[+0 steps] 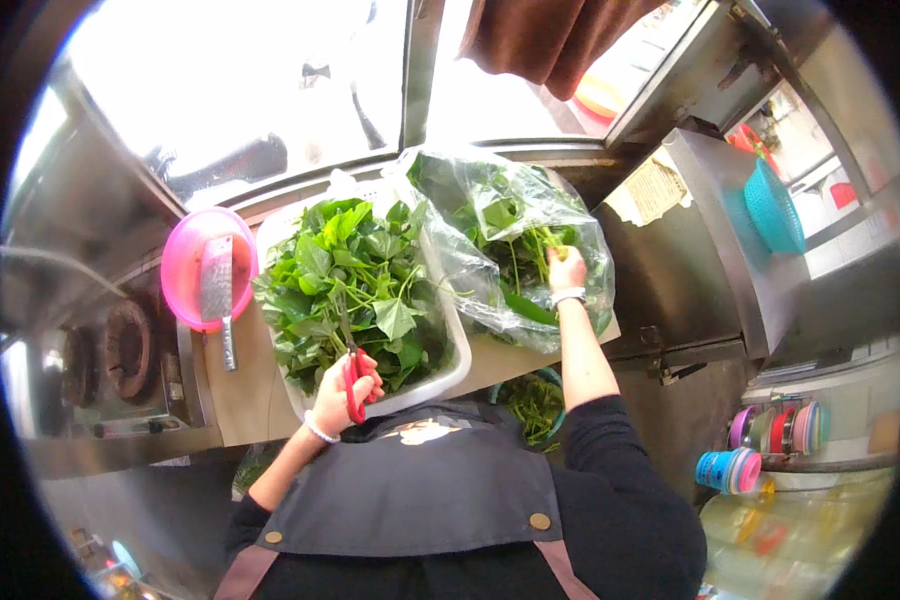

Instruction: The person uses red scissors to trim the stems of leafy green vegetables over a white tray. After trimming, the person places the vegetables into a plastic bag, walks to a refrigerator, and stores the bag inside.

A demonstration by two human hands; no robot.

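My left hand (349, 390) is closed round the red handles of a pair of scissors (355, 386), whose dark blades point away from me over the leafy greens (345, 277). These greens are heaped in a white plastic tub (461, 360). To the right, my right hand (567, 268) reaches into the opening of a clear plastic bag (525, 330) that holds more leafy greens. Its fingers are closed on green stems (544, 241). The bag lies against the right side of the tub.
A cleaver (217, 285) rests across a pink plastic basin (176, 262) left of the tub. Below the counter's (247, 390) edge, more greens (534, 409) sit in a container near my body. A steel cabinet (675, 247) stands at the right, beside a teal basket (774, 206). Windows border the far side.
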